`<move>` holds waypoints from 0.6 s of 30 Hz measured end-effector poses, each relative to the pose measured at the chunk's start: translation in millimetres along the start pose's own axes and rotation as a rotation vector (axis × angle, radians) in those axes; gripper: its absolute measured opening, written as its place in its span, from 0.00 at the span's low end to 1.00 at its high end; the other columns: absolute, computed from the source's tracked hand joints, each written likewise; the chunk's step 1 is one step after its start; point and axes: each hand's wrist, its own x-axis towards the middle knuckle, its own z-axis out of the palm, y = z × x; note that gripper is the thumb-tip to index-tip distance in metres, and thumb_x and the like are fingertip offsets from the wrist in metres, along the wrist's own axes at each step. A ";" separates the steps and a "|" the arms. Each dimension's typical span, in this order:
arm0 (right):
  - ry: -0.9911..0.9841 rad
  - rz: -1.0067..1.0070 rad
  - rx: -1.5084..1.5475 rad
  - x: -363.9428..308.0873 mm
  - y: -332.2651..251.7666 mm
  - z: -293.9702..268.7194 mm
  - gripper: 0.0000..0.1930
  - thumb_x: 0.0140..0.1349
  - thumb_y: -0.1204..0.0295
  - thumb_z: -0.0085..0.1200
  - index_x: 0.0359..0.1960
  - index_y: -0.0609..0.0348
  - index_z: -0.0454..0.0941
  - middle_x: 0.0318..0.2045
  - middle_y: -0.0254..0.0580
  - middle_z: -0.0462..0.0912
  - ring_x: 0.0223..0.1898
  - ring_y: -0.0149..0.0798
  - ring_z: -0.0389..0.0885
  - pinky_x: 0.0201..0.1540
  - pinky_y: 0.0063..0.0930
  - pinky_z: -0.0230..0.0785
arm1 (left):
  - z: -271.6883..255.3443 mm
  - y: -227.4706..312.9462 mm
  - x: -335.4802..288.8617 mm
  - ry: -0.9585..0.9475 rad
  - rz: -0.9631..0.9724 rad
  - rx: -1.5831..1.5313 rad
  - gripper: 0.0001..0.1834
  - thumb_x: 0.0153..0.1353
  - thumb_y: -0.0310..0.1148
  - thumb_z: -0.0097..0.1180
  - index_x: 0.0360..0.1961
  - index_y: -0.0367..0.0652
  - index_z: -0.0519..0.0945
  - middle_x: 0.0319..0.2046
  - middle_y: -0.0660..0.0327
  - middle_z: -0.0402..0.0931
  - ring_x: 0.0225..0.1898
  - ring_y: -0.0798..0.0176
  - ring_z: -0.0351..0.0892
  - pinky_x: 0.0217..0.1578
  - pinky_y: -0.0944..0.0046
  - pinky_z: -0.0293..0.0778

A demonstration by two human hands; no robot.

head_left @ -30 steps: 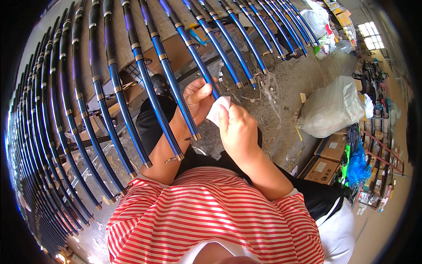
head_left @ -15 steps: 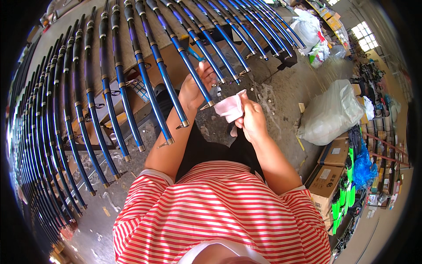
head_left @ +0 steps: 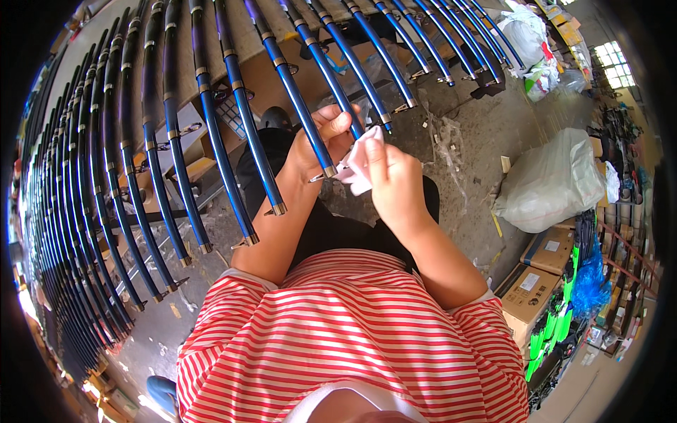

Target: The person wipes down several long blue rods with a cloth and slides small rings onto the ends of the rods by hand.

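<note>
Blue and black fishing rods lie side by side in a long row, their ends sticking out toward me. My left hand (head_left: pixel 321 144) reaches up from beneath them, thumb and fingers closed round one blue fishing rod (head_left: pixel 327 72) near its end. A neighbouring rod (head_left: pixel 303 113) passes in front of that hand and hides part of it. In my right hand (head_left: pixel 398 180) a pale pink cloth (head_left: pixel 360 168) is pinched between thumb and fingers. The cloth is bunched at the end of the rod in my left hand and covers its tip. Small metal line guides show on several rods.
The rods rest on a bench (head_left: pixel 243 15) ahead. To the right, a large whitish sack (head_left: pixel 550 187) stands on the floor near cardboard boxes (head_left: pixel 525 292) and bright green items (head_left: pixel 557 310). White bags (head_left: pixel 525 42) lie at the far right. Scraps litter the concrete floor (head_left: pixel 451 204).
My left fingers have closed on a rod. My right hand has brought the cloth up and left onto that rod's end. The whole view has shifted slightly.
</note>
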 end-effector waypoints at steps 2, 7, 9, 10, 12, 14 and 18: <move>-0.185 0.495 0.810 -4.2 -3.8 -4.7 0.21 0.63 0.60 0.34 0.19 0.62 0.69 0.09 0.34 0.67 0.09 0.25 0.63 0.10 0.17 0.52 | 1.1 -1.2 -2.5 -0.016 -0.026 -0.031 0.14 0.51 0.30 0.57 0.38 0.36 0.74 0.27 0.59 0.74 0.30 0.62 0.74 0.31 0.65 0.72; -0.181 0.529 0.873 -5.4 -3.8 -3.0 0.18 0.62 0.60 0.39 0.23 0.61 0.70 0.11 0.29 0.66 0.08 0.21 0.59 0.09 0.14 0.49 | 3.0 -0.6 -1.9 -0.019 -0.011 -0.011 0.14 0.51 0.29 0.56 0.39 0.35 0.73 0.28 0.58 0.74 0.31 0.63 0.73 0.33 0.66 0.71; -0.078 0.231 0.493 -4.4 -1.9 0.2 0.18 0.62 0.61 0.40 0.21 0.62 0.70 0.11 0.30 0.67 0.09 0.23 0.61 0.10 0.17 0.50 | 0.1 0.4 -1.3 -0.036 -0.007 0.012 0.14 0.52 0.31 0.55 0.39 0.35 0.74 0.30 0.58 0.74 0.33 0.63 0.74 0.39 0.63 0.70; 0.005 0.011 0.263 -1.0 1.6 3.2 0.19 0.62 0.62 0.40 0.19 0.63 0.71 0.11 0.31 0.68 0.10 0.24 0.62 0.12 0.19 0.52 | 1.9 0.7 -2.1 -0.062 -0.004 -0.028 0.14 0.53 0.31 0.54 0.40 0.35 0.74 0.31 0.58 0.75 0.33 0.63 0.75 0.39 0.63 0.70; -0.043 0.055 0.313 1.0 2.7 0.4 0.20 0.62 0.62 0.40 0.18 0.63 0.72 0.10 0.32 0.69 0.10 0.25 0.64 0.13 0.20 0.53 | 4.2 5.4 -4.0 -0.079 -0.036 -0.077 0.14 0.53 0.30 0.54 0.40 0.35 0.74 0.31 0.57 0.75 0.34 0.63 0.75 0.39 0.63 0.69; -0.188 0.408 0.792 2.3 15.6 -2.3 0.19 0.62 0.61 0.40 0.21 0.62 0.72 0.11 0.32 0.69 0.10 0.23 0.62 0.12 0.18 0.53 | 2.9 5.3 -3.6 -0.108 -0.032 -0.102 0.13 0.53 0.29 0.53 0.40 0.35 0.73 0.33 0.56 0.75 0.35 0.63 0.74 0.41 0.64 0.69; -0.156 0.312 0.579 -9.5 70.3 2.8 0.14 0.62 0.65 0.41 0.28 0.65 0.71 0.16 0.33 0.70 0.15 0.21 0.65 0.18 0.15 0.60 | -13.8 4.9 5.0 -0.141 -0.014 -0.063 0.24 0.56 0.47 0.47 0.42 0.33 0.71 0.36 0.55 0.73 0.36 0.63 0.66 0.41 0.62 0.63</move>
